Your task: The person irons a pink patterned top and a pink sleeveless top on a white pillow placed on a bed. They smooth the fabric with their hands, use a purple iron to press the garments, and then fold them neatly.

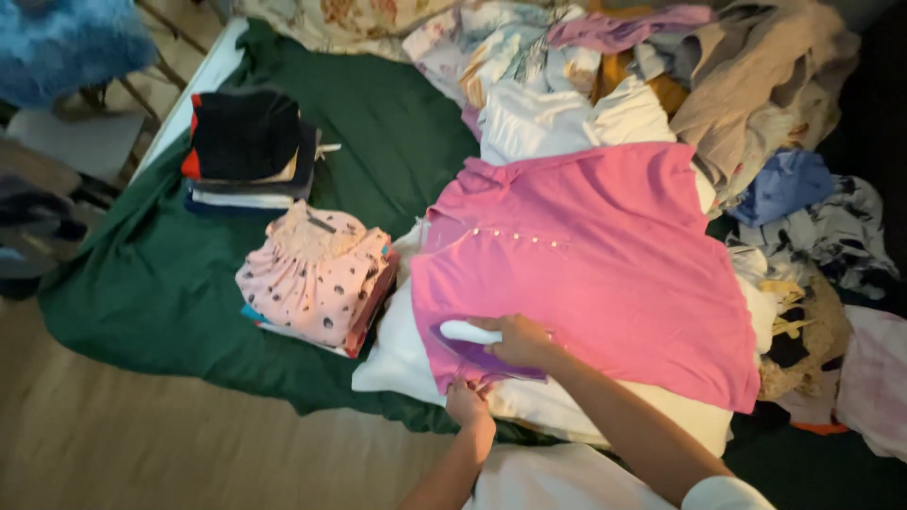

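A pink buttoned top [605,264] lies spread flat on a white pad [397,364] over a green sheet [161,283]. My right hand [520,342] grips the white handle of a purple iron [477,351] that rests on the top's lower left corner. My left hand [468,404] pinches the pink hem just below the iron, holding the cloth taut. Both forearms reach in from the bottom edge.
Two stacks of folded clothes sit to the left: a pink dotted one [312,279] and a dark one [246,146] behind it. A big heap of unfolded garments [718,85] fills the back and right side. Wooden floor [142,444] lies at lower left.
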